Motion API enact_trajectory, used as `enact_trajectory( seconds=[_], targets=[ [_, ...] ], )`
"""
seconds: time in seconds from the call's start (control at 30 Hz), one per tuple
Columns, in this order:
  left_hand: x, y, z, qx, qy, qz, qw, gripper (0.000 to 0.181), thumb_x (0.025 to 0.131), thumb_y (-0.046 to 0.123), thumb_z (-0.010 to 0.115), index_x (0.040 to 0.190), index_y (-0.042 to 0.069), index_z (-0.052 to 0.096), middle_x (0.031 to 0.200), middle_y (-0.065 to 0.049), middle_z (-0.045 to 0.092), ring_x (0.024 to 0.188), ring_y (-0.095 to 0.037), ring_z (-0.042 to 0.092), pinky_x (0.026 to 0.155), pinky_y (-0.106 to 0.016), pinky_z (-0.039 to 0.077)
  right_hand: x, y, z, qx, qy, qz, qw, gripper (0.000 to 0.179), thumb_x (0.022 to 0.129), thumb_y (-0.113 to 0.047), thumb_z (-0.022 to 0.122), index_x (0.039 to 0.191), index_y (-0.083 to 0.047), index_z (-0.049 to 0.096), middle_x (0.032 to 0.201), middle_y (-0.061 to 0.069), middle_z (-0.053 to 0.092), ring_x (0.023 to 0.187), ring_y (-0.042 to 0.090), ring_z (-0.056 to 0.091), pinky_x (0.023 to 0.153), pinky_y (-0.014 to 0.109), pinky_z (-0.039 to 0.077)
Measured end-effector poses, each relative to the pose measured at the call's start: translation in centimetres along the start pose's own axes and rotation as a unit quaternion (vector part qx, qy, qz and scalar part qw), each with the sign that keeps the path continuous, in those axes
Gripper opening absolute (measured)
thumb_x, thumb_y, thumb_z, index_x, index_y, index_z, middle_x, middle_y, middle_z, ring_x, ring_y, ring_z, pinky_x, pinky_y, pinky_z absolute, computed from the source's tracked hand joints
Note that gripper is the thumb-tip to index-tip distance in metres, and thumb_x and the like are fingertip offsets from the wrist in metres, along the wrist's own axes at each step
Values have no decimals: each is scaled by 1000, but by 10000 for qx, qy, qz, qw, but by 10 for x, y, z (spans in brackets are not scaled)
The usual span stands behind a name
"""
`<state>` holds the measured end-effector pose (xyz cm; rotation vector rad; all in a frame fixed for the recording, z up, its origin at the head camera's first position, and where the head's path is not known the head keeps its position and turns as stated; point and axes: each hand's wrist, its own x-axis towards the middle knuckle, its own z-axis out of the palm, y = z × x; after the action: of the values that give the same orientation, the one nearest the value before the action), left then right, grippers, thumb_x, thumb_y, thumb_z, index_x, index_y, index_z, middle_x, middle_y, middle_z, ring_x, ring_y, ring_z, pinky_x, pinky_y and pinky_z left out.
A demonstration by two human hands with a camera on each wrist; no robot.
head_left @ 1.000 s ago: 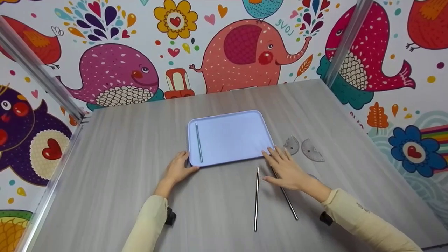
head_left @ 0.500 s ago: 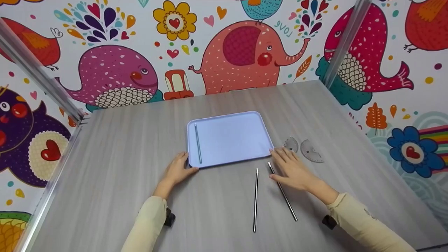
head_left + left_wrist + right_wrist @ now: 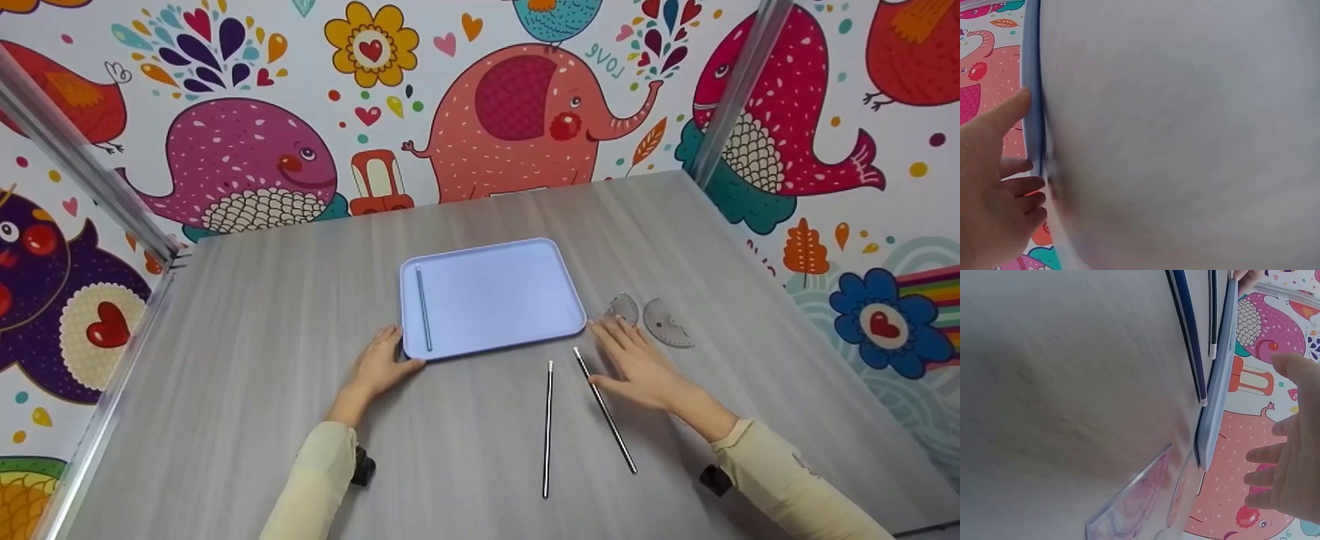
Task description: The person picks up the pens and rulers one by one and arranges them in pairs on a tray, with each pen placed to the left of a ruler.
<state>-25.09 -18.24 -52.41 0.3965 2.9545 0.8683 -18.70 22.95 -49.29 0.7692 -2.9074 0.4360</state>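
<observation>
A light blue tray [image 3: 495, 296] lies on the table with a pencil [image 3: 424, 307] along its left side. My left hand [image 3: 375, 367] rests at the tray's near left corner, thumb against the front edge and fingers against the left side. In the left wrist view the left hand's fingers [image 3: 1030, 185] touch the tray rim [image 3: 1033, 124]. My right hand [image 3: 637, 367] is spread with nothing in it, just right of the tray. Its thumb overlaps a dark pencil [image 3: 611, 420] in the head view; contact cannot be told. A second dark pencil [image 3: 548, 431] lies to the left.
Two clear protractors lie beyond the right hand: one [image 3: 625, 305] is partly behind its fingertips, the other [image 3: 667, 324] is further right. In the right wrist view a clear plate edge [image 3: 1129, 500] shows near the camera. Patterned walls [image 3: 510, 112] border the grey table [image 3: 262, 337].
My right hand has drawn off the tray's near right corner and shifted right, uncovering the top of the dark pencil. The left hand stays at its corner.
</observation>
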Motion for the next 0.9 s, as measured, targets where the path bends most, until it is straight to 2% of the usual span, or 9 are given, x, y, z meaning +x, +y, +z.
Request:
enact_trajectory(
  seconds=[0.2, 0.37, 0.6, 0.9],
  targets=[
    [0, 1, 1, -26, -20, 23, 10000, 72, 79, 31, 69, 130, -11, 41, 132, -31, 40, 126, -42, 32, 106, -49, 25, -6, 4, -2, 11, -20, 110, 9999, 83, 81, -45, 60, 143, -4, 23, 144, 23, 25, 131, 45, 20, 105, 59, 16],
    [0, 1, 0, -80, -25, -7, 10000, 72, 79, 30, 69, 130, -11, 40, 132, -31, 39, 127, -43, 31, 107, -49, 24, -12, 11, -2, 133, -7, 211, 9997, 86, 77, -44, 65, 142, -3, 26, 142, 25, 29, 129, 47, 23, 103, 62, 17],
    [0, 1, -1, -110, -14, -5, 9999, 72, 78, 29, 69, 129, -13, 39, 133, -32, 39, 127, -43, 31, 106, -49, 24, -22, 21, -3, -26, 251, 186, 9995, 86, 69, -40, 71, 133, 5, 37, 131, 28, 41, 120, 47, 37, 99, 59, 28],
    [-1, 0, 1, -155, 39, 95, 9998, 73, 78, 29, 69, 128, -15, 39, 132, -32, 40, 125, -41, 34, 105, -48, 27, -32, 30, -5, 24, 242, 509, 9984, 83, 64, -34, 76, 129, 6, 43, 122, 28, 46, 113, 44, 43, 93, 58, 36]
  ],
)
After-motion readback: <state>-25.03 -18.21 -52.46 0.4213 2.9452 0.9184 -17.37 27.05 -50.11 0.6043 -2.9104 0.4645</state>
